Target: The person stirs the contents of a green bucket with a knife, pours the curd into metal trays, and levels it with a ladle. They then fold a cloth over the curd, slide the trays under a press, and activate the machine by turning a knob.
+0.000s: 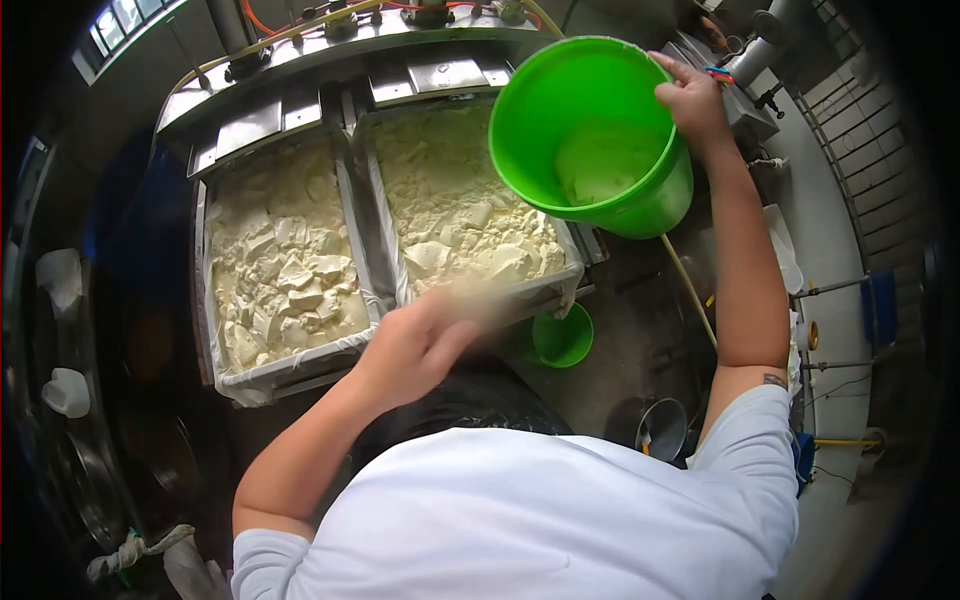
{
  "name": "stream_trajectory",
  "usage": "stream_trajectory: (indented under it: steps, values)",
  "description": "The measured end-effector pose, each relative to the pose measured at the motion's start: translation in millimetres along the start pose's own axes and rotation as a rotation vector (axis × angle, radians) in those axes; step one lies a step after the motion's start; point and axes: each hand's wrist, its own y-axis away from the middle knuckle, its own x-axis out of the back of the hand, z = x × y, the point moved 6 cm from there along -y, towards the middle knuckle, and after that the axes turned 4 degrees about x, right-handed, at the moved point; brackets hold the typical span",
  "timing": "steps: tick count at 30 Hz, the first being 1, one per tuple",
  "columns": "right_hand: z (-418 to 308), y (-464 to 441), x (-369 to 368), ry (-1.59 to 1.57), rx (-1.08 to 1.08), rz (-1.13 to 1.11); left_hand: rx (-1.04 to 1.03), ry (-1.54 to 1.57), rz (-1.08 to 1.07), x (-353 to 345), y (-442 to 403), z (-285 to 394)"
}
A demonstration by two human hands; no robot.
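Observation:
My right hand (697, 105) grips the rim of a large green bucket (520, 130), tilted so that its inside faces me. A pale whitish layer (605, 160) lies at the bucket's bottom. My left hand (420, 340) is low in front of me, near the front edge of the right-hand tray. Its fingers are smeared by motion, so their pose is unclear. Two cloth-lined trays stand side by side: the left one (345, 352) and the right one (535, 287). Both hold broken, creamy-white curd (290, 275).
A smaller green bucket (563, 335) stands on the floor below the right tray. A dark round pan (662, 428) is farther right. Metal equipment with hoses (340, 35) runs behind the trays. A white jug (67, 393) sits at the left, and a thin pole (690, 290) slants beneath the large bucket.

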Motion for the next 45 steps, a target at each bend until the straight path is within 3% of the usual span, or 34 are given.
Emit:
stream_trajectory:
  steps: [1,3,4,5,8,11,13,15,17,20,29,33,38,45]
  values:
    - [36,-12,-5,0.053,0.108,0.067,0.111,-0.075,0.026,9,11,-22]
    - [31,1,-22,0.195,0.052,0.051,0.223,-0.152,0.048,17,27,-52]
    - [33,6,-30,0.337,-0.008,0.036,0.370,-0.056,0.070,19,36,-68]
    - [46,6,-42,0.411,0.065,0.050,0.516,0.041,0.092,18,41,-83]
    - [66,2,-57,0.438,0.071,0.026,0.569,0.124,-0.028,-4,22,-89]
    - [64,1,-64,0.432,0.076,-0.030,0.483,0.026,-0.259,-42,-25,-91]
    - [55,-4,-71,0.485,0.092,-0.082,0.596,0.341,-0.259,-80,-59,-114]
    - [37,-9,-85,0.531,0.117,-0.132,0.528,0.521,-0.277,-118,-103,-142]
    - [11,-8,-106,0.665,0.161,-0.172,0.763,0.986,-0.100,-123,-130,-105]
    - [-13,-5,-135,0.729,0.206,-0.193,0.764,1.233,0.037,-138,-168,-116]
    - [-54,-21,-185,0.898,0.070,-0.397,0.693,1.283,0.089,-142,-183,-118]
    - [-64,-26,-194,0.929,0.050,-0.435,0.733,1.356,0.047,-140,-178,-112]
    - [-75,-22,-209,0.938,0.033,-0.477,0.587,1.507,-0.146,-132,-175,-107]
    - [-88,-4,-220,0.997,0.044,-0.483,0.676,1.524,-0.170,-139,-171,-124]
